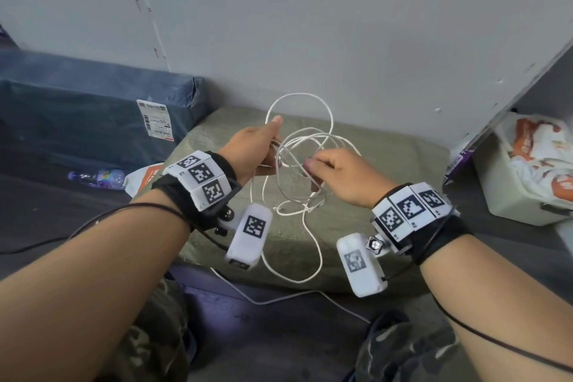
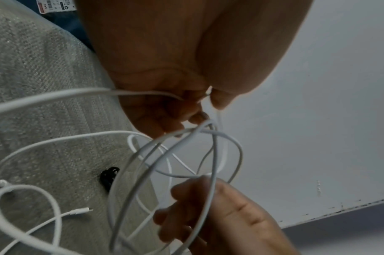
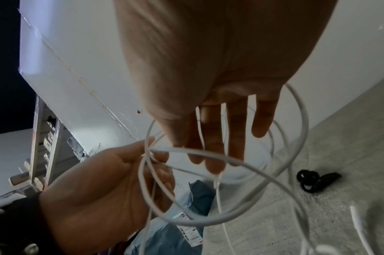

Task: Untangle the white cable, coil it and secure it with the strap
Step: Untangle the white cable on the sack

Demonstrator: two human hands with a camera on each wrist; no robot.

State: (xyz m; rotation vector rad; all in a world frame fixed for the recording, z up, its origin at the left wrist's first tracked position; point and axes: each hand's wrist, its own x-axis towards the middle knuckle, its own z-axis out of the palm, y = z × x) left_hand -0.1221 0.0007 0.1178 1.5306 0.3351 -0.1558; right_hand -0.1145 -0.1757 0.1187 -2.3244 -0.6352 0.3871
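The white cable (image 1: 302, 146) hangs in several tangled loops between my hands, above a grey-green padded parcel (image 1: 397, 158). My left hand (image 1: 263, 146) pinches a bunch of loops (image 3: 147, 155) between thumb and fingers. My right hand (image 1: 322, 169) reaches into the loops with straight fingers (image 3: 237, 129), and one strand runs between its thumb and forefinger. Lower loops trail onto the parcel and over its near edge. Two plug ends (image 2: 82, 210) (image 2: 1, 182) lie on the parcel. The black strap (image 2: 109, 177) (image 3: 315, 179) lies loose on it too, under the loops and apart from both hands.
A blue-wrapped parcel (image 1: 93, 108) with a label stands on the left. A plastic bottle (image 1: 99, 178) lies in front of it. A white bin (image 1: 521, 195) of bags sits at the right under a shelf. The grey wall is close behind. Another thin white lead (image 1: 279, 298) crosses the floor.
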